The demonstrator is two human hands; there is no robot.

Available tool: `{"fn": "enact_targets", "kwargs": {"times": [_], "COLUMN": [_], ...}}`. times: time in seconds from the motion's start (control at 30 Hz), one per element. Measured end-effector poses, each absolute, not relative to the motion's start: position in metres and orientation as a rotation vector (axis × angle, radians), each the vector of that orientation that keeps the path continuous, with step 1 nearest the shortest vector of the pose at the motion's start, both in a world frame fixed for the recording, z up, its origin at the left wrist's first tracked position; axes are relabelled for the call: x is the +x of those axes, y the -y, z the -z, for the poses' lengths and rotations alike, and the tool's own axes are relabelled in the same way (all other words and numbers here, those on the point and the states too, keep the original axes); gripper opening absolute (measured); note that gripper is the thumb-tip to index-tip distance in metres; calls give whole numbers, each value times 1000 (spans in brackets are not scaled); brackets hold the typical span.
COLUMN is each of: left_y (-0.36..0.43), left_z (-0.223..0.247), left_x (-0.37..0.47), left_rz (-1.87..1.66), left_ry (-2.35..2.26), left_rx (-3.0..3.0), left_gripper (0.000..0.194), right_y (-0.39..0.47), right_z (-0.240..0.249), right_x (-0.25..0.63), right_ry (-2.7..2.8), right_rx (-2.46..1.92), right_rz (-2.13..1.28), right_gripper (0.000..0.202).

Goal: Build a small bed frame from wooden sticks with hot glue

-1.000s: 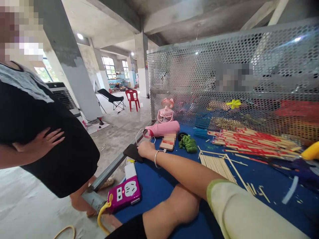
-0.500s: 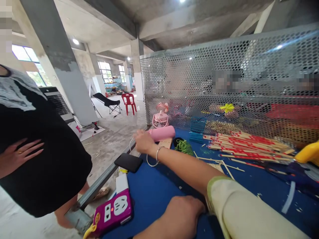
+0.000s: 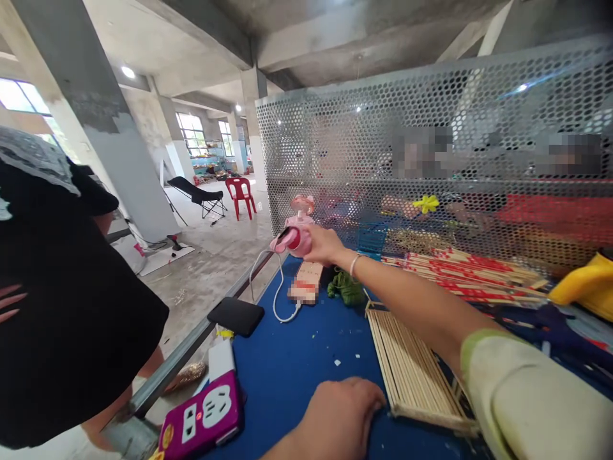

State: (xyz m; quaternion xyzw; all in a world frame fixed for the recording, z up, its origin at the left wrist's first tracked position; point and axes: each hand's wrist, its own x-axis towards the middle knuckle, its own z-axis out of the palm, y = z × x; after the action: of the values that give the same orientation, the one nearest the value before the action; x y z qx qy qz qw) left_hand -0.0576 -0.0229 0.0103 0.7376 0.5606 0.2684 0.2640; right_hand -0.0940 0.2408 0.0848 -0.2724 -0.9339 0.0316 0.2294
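Observation:
My right hand [image 3: 326, 246] reaches far forward and is closed round a pink bottle [image 3: 297, 239], whose lid end points left. A pink fan [image 3: 303, 206] stands just behind it. Below the bottle lies a phone [image 3: 306, 281] with a white cable [image 3: 282, 319] plugged in, beside green yarn [image 3: 347, 286]. My left hand [image 3: 342, 406] rests on the blue tabletop [image 3: 292, 367] with its fingers curled under; whatever they hold, if anything, is hidden. A panel of thin wooden sticks [image 3: 414, 367] lies to its right, partly under my right forearm.
A black power bank or phone [image 3: 236, 315] and a purple socket block [image 3: 204, 415] lie at the left edge. A person in black [image 3: 71, 287] stands left. Red-wrapped sticks [image 3: 469, 275], a yellow object [image 3: 587, 287] and a perforated metal screen [image 3: 335, 140] are at right and behind.
My right hand has moved right and taken hold of the pink bottle, which is turned and raised. More of the phone and stick panel shows. The view has shifted slightly; the standing person's arm has moved.

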Motion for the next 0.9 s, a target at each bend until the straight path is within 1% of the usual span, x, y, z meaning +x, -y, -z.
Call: {"fn": "enact_targets", "kwargs": {"times": [0.07,0.17,0.27,0.33,0.4,0.53,0.6,0.67,0.73,0.8,0.9], "left_y": [22,14,2,-4,-6,-6,-7,-8,-10,-12,-12], "left_z": [-14,-21,-30,-34,-35,-28,-23,-21,-19,-19,-18], "left_x": [-59,-71,-91,-103,-109,-107,-105,-105,-106,-109,-116], "left_rz": [-878,-1366,-1820,-1963,-2011,-2018,-2000,-1968,-1950,-1951,-1947], "left_ry": [-1597,-1702,-1508,-1378,-1320,-1291,-1273,-1264,-1271,-1283,-1320], "left_rx": [1799,1151,397,79,-39,55,123,139,119,102,101], "left_gripper": [23,26,31,29,27,23,16,11,8,8,11], "right_y": [-256,-279,-299,-310,-317,-321,-318,-310,-296,-272,-218], "right_z": [-86,-82,-77,-74,-72,-69,-72,-78,-88,-100,-111], "right_x": [-74,-56,-55,-61,-67,-73,-69,-58,-40,-11,50], "right_ry": [2397,2121,1916,1845,1810,1816,1854,1899,1942,1990,2039], "right_rx": [-906,-1166,-1343,-1392,-1403,-1368,-1345,-1323,-1288,-1233,-1143], "right_rz": [-121,-181,-237,-278,-313,-372,-417,-453,-467,-475,-482], "right_gripper": [72,70,73,72,73,77,85,98,103,92,67]}}
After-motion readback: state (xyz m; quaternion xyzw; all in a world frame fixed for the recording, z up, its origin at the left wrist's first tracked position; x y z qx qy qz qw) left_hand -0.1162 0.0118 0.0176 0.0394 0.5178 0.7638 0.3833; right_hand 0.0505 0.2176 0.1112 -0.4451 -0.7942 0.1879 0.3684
